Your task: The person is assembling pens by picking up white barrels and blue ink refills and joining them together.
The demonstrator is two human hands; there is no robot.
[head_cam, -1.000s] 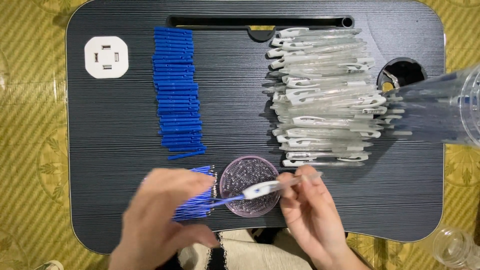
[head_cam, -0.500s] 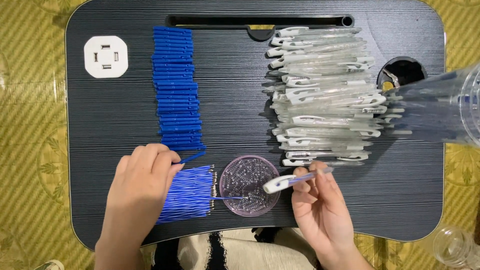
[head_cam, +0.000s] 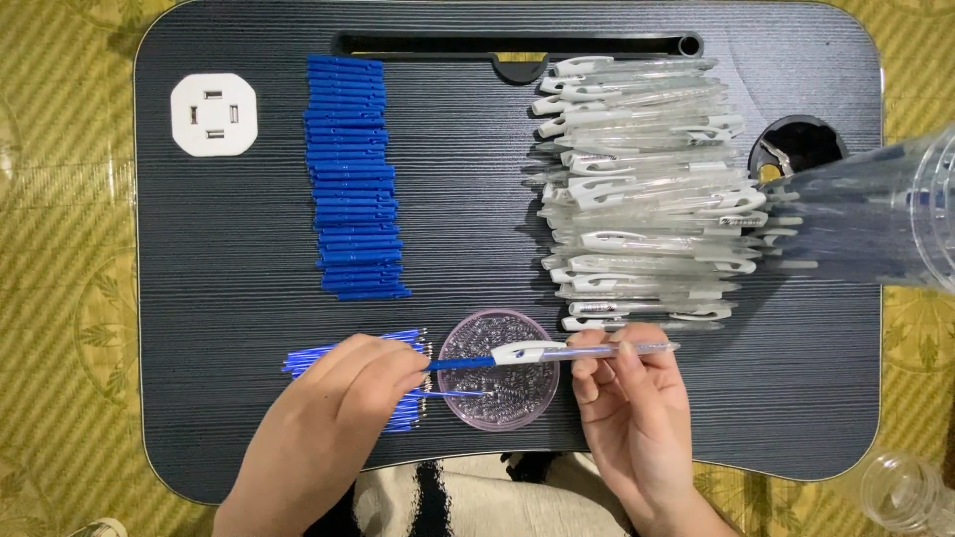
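A clear pen barrel (head_cam: 587, 350) with a white clip lies level in the right hand (head_cam: 627, 413), pinched between thumb and fingertips just above the near edge of the dark lap-desk surface (head_cam: 229, 398). The left hand (head_cam: 338, 418) is closed narrowly on a blue ink refill (head_cam: 460, 364), whose far end meets the clip end of the barrel; the refill appears partly fed in, though how deep cannot be told. Directly beneath sits a small round purple dish (head_cam: 497, 370) of tiny metal springs.

Under the left hand lies a bundle of blue refills (head_cam: 328, 356) at the near left. Farther away on the left is a neat column of short blue pen parts (head_cam: 350, 179), and beyond it a white square socket piece (head_cam: 213, 114). On the right, far side, a large heap of clear barrels with white clips (head_cam: 647, 189) remains, so by the look of it most of the assembly is still ahead. A clear plastic cup (head_cam: 885, 214) juts in from the right edge.

Half a second earlier the left hand rested on the refill bundle and the barrel was held alone; now the hand has come right with a refill to the barrel.
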